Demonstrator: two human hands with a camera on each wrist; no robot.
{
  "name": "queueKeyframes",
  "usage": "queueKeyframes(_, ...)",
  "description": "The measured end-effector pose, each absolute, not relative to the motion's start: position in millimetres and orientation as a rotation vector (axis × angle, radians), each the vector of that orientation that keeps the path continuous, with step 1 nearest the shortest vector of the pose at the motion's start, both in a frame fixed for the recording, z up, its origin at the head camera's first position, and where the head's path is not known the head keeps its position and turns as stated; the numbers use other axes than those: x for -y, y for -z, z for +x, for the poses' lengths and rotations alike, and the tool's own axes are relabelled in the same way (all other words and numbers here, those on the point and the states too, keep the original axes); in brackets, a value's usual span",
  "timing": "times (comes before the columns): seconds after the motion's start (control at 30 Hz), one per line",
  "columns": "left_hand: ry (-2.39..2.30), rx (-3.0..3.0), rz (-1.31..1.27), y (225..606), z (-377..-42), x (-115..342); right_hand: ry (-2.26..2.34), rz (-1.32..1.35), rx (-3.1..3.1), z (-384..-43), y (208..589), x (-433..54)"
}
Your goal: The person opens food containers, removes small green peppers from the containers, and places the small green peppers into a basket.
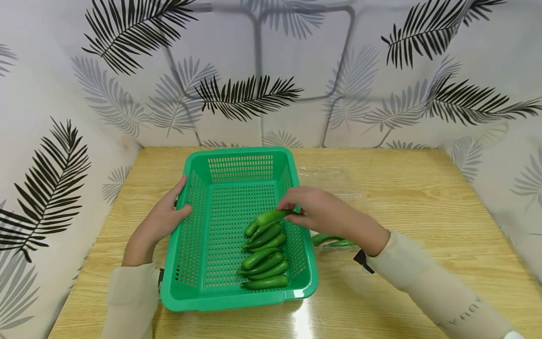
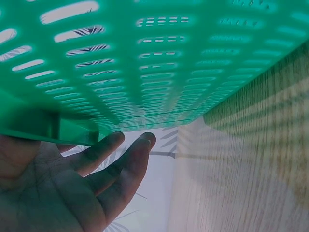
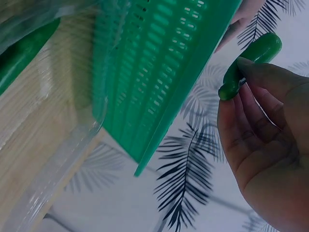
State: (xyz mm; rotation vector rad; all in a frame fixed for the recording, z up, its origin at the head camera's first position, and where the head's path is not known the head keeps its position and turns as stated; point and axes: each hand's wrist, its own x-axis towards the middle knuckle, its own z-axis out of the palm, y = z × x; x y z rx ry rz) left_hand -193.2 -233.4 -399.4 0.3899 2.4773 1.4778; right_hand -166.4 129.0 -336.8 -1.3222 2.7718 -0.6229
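In the head view, a green plastic basket [image 1: 239, 306] contains several long green peppers [image 1: 267, 282] laid in a row along its right side. My left hand [image 1: 163, 219] grips the left rim, thumb over the edge. From the left wrist view, the fingers [image 2: 130, 166] reach along the outside, below the rim. My right hand [image 1: 319, 209] is above the right rim, pinching one green pepper [image 1: 271, 217] by its narrow end between thumb and fingers. The blunt end of that pepper [image 3: 265, 48] points away from the hand, over the row.
Right of the basket, a clear plastic tray [image 1: 330, 181] lies on the wooden table [image 1: 406, 197], partly hidden by my right arm. More green peppers [image 1: 340, 243] are at its near end. A leaf-patterned cloth [image 1: 296, 113] surrounds the table at the back and sides.
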Motion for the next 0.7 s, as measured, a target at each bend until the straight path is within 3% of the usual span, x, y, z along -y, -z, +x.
queueKeyframes(0.7,-1.454,-2.503,0.394,394.6,-190.6,230.4,0.461,-1.608,-2.632,-160.7,317.1,-54.4)
